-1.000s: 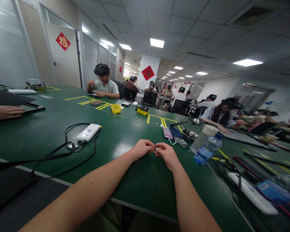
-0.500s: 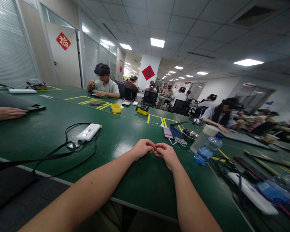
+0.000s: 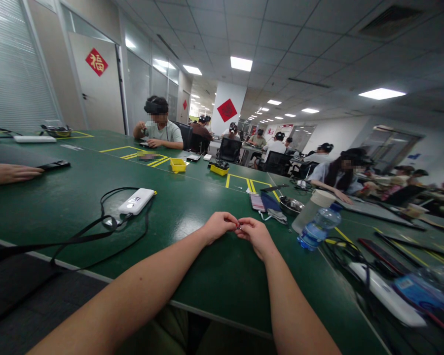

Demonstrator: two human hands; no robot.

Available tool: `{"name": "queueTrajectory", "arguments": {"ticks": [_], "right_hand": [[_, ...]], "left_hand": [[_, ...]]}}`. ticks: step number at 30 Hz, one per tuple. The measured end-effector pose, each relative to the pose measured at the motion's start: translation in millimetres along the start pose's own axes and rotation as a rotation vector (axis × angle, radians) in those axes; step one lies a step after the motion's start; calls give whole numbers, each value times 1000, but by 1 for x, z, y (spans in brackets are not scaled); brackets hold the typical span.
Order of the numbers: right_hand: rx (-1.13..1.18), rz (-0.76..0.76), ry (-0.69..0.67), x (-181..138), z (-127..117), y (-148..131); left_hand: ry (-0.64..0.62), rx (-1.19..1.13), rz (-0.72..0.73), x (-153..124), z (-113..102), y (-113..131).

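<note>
My left hand point(image 3: 217, 226) and my right hand point(image 3: 257, 236) rest on the green table point(image 3: 192, 276), fingertips meeting. Both are closed in a pinch around one tiny dark item point(image 3: 238, 227) held between them; it is too small to name. A white power bank point(image 3: 136, 201) with a black cable point(image 3: 77, 241) lies to the left of my left forearm. A clear water bottle with a blue cap point(image 3: 320, 226) leans to the right of my right hand.
A metal bowl point(image 3: 290, 205) and a folded dark cloth point(image 3: 268, 203) lie beyond my hands. Yellow trays point(image 3: 178, 165) sit further back. Another person's hand point(image 3: 9, 173) rests at the left edge. Cables and a white device point(image 3: 385, 296) crowd the right side. Several people sit at far tables.
Nothing has changed apart from a slight shift of the camera; both hands stay pinched together in the same place.
</note>
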State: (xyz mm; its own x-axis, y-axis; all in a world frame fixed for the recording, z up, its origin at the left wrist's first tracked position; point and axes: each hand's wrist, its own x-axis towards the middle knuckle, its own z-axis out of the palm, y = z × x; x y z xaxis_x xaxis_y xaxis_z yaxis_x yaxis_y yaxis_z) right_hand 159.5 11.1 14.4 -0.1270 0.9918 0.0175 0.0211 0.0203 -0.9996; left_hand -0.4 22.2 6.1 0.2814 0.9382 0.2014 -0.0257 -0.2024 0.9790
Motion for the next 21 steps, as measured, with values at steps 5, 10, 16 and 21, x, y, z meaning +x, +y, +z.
{"name": "queueTrajectory", "arguments": {"ticks": [5,10,16,21], "right_hand": [[-16,1,2,1,0,2],[-12,-17,-13,-1,0,1],[8,-27,-14,-2,1,-1],[17,1,-7,-1,1,-1]], "left_hand": [[13,24,26,0,-1,-2],[11,7,32,1,-2,-2],[-5,-57,12,0,0,2],[4,-70,11,1,0,0]]}}
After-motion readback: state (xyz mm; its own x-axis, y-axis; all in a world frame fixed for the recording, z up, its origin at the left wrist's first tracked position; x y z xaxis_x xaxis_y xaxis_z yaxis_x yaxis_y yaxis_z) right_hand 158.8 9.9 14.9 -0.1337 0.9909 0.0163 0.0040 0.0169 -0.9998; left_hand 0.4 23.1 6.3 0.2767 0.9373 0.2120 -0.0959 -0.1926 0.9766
